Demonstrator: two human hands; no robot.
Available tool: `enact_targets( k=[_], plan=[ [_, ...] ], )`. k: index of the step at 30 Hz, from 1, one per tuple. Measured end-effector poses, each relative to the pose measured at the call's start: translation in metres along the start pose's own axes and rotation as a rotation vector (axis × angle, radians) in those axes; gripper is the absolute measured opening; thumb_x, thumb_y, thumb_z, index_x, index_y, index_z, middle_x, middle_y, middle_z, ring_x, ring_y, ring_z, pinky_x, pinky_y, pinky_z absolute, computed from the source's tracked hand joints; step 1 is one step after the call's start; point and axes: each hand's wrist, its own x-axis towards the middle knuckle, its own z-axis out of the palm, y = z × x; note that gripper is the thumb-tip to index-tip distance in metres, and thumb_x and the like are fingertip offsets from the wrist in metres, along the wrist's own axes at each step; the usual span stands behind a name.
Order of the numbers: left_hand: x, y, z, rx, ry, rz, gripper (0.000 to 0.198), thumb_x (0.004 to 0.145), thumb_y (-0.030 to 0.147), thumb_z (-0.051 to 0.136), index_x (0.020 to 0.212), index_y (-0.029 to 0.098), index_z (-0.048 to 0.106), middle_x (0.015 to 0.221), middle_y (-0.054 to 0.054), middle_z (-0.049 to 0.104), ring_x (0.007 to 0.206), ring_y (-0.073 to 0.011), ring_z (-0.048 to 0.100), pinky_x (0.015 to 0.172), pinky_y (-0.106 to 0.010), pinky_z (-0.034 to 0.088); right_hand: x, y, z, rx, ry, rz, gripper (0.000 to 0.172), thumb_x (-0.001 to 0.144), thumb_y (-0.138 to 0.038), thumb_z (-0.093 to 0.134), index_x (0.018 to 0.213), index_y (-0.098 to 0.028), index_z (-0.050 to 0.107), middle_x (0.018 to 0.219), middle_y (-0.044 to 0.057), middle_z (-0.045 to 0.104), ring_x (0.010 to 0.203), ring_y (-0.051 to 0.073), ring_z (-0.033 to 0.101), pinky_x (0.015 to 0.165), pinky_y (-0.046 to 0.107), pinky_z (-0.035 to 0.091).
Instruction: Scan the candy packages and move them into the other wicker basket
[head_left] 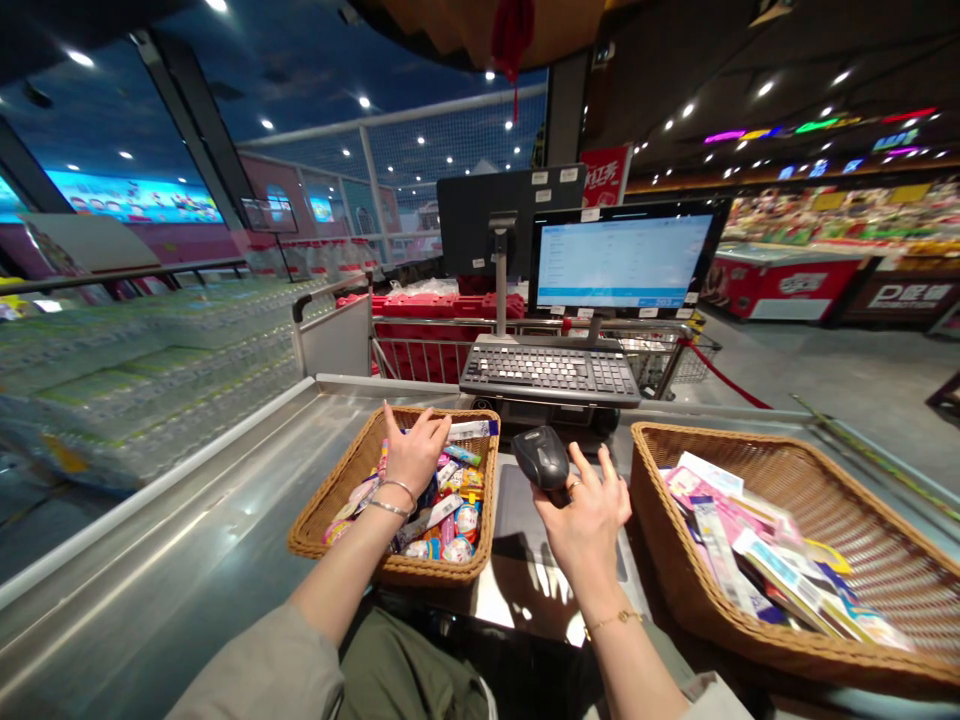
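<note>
Left hand [416,455]: I see it over the left wicker basket [435,573], fingers spread, tips at the far end; whether any of them pinch something I cannot tell from my feed.
White-and-purple packet [472,430]: inside that basket at its far right corner, just right of the left hand's fingertips. Its long axis runs side to side, nearly level, so its left end faces the fingers.
Nearer hand to the packet: the left; the right is past the basket's right rim.
Barcode scanner [540,458]: black, between that rim and the right hand [589,515], on my thumb side.
Right fingers: thumb against the scanner's underside, the others parted and reaching forward; the handle is hidden, so I cannot tell whether they are clamped on it.
Packet to scanner: near, the packet to the left and slightly farther from me, basket rim between.
Right wicker basket [679,560]: just right of the right hand, labelled packs [784,570] inside.
Metal worktop [225,560]: carries the left basket; the keyboard [551,368] sits beyond the scanner.
</note>
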Motion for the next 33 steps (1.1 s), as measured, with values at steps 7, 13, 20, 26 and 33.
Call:
enact_targets(
  k=[7,13,20,26,33],
  plan=[
    [0.008,0.018,-0.006,0.014,0.023,-0.007,0.032,0.096,0.027,0.047,0.125,0.025,0.061,0.11,-0.008,0.075,0.129,-0.0314,0.053,0.109,-0.071,-0.021,0.001,0.0,-0.002,-0.01,0.008,-0.004,0.011,0.076,-0.029,0.063,0.08,-0.02,0.068,0.132,0.009,0.062,0.137,0.037,0.036,0.108,0.063,0.022],
    [0.015,0.034,-0.001,-0.01,0.039,-0.017,0.036,0.098,0.029,0.042,0.131,0.029,0.057,0.113,-0.006,0.074,0.127,-0.029,0.055,0.112,-0.067,-0.02,-0.001,-0.002,-0.005,-0.008,-0.001,-0.017,0.009,0.076,-0.027,0.063,0.078,-0.02,0.067,0.133,0.009,0.061,0.138,0.036,0.035,0.108,0.063,0.021],
    [0.022,0.051,0.005,0.019,0.128,0.024,0.035,0.1,0.029,0.039,0.127,0.025,0.06,0.108,-0.008,0.075,0.128,-0.0286,0.055,0.112,-0.066,-0.02,-0.002,0.0,-0.007,-0.024,0.018,-0.04,0.009,0.076,-0.028,0.062,0.078,-0.02,0.067,0.132,0.01,0.062,0.137,0.036,0.036,0.108,0.062,0.02],
    [0.028,0.065,0.009,0.057,0.258,0.07,0.031,0.098,0.028,0.045,0.121,0.023,0.064,0.098,-0.006,0.077,0.121,-0.0276,0.06,0.114,-0.062,-0.02,-0.003,0.004,-0.008,-0.039,0.028,-0.053,0.01,0.077,-0.028,0.063,0.082,-0.02,0.068,0.132,0.009,0.062,0.138,0.036,0.034,0.109,0.061,0.019],
    [0.033,0.074,0.014,0.035,0.276,0.053,0.029,0.097,0.027,0.048,0.12,0.026,0.065,0.096,-0.005,0.077,0.12,-0.0263,0.061,0.115,-0.062,-0.017,-0.002,0.009,-0.01,-0.037,0.029,-0.033,0.01,0.076,-0.028,0.064,0.082,-0.021,0.068,0.132,0.008,0.062,0.138,0.035,0.035,0.109,0.061,0.019]
  ],
)
